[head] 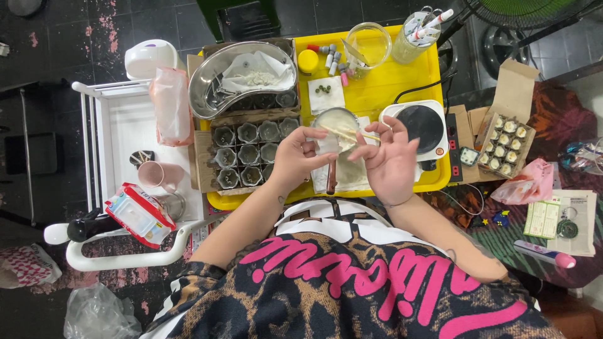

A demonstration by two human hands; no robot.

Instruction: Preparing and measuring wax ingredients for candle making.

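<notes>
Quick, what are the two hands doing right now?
Left hand: fingers curled, gripping the small round pot at its edge.
Right hand: pinching a thin wooden stick over the pot.

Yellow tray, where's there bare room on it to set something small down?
The yellow tray is bare between the white napkin and the small hot plate, below the glass jar. The left side is crowded by the metal basin and cup-filled cardboard box; both hands fill the front.

Yellow tray (402, 78) bearing kidney-shaped steel basin (217, 81), cardboard rack of grey cups (248, 152), round hotplate (421, 125); white cart (119, 125) alongside; boxed candles (505, 150) opposite.
</notes>
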